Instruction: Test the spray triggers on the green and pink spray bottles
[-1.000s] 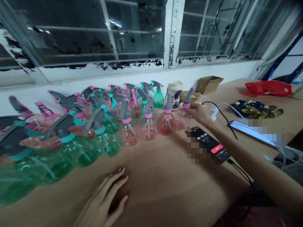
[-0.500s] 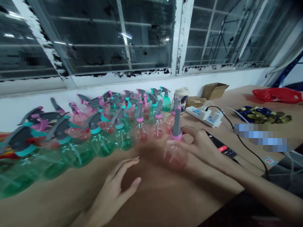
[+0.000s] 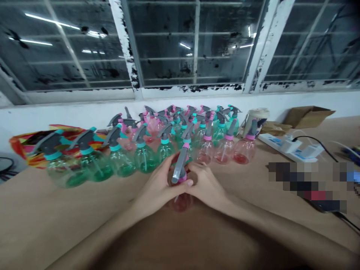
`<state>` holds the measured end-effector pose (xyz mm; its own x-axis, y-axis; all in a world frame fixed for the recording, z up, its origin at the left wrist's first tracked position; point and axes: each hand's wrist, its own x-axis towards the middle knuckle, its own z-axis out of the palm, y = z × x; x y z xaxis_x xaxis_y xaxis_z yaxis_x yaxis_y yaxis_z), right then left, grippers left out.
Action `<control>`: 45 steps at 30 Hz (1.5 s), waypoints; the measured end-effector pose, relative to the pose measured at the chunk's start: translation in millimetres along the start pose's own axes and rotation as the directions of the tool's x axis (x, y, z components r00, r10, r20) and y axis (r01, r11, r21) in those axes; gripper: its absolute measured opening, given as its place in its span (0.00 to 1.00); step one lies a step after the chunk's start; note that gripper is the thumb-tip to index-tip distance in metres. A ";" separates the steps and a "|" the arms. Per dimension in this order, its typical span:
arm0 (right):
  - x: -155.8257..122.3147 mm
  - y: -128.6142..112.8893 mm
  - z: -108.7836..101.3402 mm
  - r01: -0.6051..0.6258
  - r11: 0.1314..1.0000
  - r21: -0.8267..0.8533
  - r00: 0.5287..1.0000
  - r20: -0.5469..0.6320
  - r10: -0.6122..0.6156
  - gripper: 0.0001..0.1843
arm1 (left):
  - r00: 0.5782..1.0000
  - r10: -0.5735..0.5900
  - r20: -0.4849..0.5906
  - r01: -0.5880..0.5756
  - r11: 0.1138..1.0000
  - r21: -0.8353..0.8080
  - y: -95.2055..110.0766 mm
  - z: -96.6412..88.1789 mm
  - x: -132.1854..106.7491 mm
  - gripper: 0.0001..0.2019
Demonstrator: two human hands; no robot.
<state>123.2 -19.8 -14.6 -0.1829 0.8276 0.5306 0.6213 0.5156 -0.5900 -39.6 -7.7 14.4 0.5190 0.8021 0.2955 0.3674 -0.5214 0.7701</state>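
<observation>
A clear pink spray bottle (image 3: 181, 202) with a grey trigger head and pink collar stands on the table between my hands. My left hand (image 3: 161, 183) wraps round its left side near the collar, the thumb across the front. From the right, my right hand (image 3: 206, 183) closes round the same bottle, its thumb meeting the left one. The hands hide most of the bottle's upper body. Just beyond them runs a row of spray bottles: green ones (image 3: 122, 163) with teal collars to the left, pink ones (image 3: 243, 152) to the right. Coloured liquid shows in their bottoms.
More spray bottles crowd behind the row, by the wall. A red-and-yellow cloth or bag (image 3: 36, 144) lies at the left. To the right are a whitish container (image 3: 254, 118), an open cardboard box (image 3: 308, 116), a power strip (image 3: 287, 148) with chargers and cables, and a partly blurred phone (image 3: 327, 205).
My right hand has brought the pink bottle in front of me, and my left hand, open before, has closed on it too. The view has swung left.
</observation>
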 end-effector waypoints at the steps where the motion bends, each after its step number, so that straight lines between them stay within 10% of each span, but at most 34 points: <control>1: 1.9 -3.1 5.1 0.011 1.000 0.012 1.000 0.009 -0.011 0.05 | 1.000 -0.008 -0.013 0.008 1.000 0.006 -2.6 -3.0 -1.6 0.30; 9: 4.7 -20.7 36.4 0.020 0.997 0.072 0.998 0.050 -0.024 0.15 | 0.993 0.015 -0.113 -0.015 1.000 0.003 -12.1 -17.3 -2.1 0.26; 14: -12.1 -0.7 27.8 -0.031 0.993 0.113 0.978 0.209 0.006 0.43 | 0.983 0.020 -0.180 -0.018 1.000 0.008 -19.6 -14.2 -4.6 0.21; 25: -52.2 120.0 -23.7 -0.003 0.975 -0.222 0.953 0.296 0.070 0.20 | 0.978 -0.030 -0.205 0.006 0.993 -0.119 -23.2 3.4 12.2 0.19; 45: -40.8 121.8 -14.4 0.058 0.968 -0.244 0.964 0.267 0.010 0.21 | 0.983 -0.091 -0.162 0.085 0.995 -0.047 -18.9 1.8 23.3 0.15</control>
<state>217.2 6.1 -99.4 -0.3736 0.8620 0.3428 0.7770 0.4926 -0.3919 -33.0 20.3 5.7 0.3517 0.8829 0.3113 0.3735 -0.4372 0.8182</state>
